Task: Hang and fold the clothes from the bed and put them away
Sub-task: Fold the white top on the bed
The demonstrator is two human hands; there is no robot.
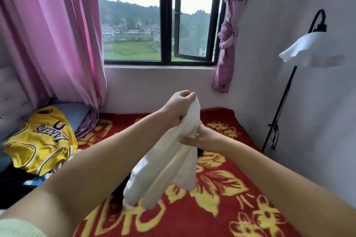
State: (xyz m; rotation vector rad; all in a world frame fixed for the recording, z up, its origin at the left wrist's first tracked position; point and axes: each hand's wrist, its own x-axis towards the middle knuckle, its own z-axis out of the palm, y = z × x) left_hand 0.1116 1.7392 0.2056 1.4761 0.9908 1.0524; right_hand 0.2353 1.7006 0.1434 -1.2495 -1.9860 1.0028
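Above the bed (227,208), I hold a white garment (169,161) up in the air with both arms stretched out. My left hand (181,102) is the higher one, its fingers curled tight round the bunched top end of the cloth. My right hand (194,136) sits just below it, thumb and fingers pinching a fold of the same cloth from the side. The garment is soft, thin fabric, plain and off-white, gathered into a narrow rope between my hands and then falling in loose, long folds whose lower ends hang close to the blanket; whether they touch it I cannot tell.

The bed carries a plush red blanket printed with big yellow flowers, fuzzy in texture. At its left side lies a yellow basketball jersey (40,140), shiny and smooth, with purple lettering and purple-and-white trim, crumpled over a blue pillow (75,113). Dark clothing (17,183) lies heaped just beside the jersey at the near left edge, and a scrap of something dark shows under the hanging white cloth.

Pink curtains (52,40) with a lacy purple band hang left of the black-framed window (165,17), and a knotted one hangs to its right. A black floor lamp (308,48) with a curved neck and a white ruffled shade stands by the right wall. A pale padded headboard (11,98) with buttons is at far left.
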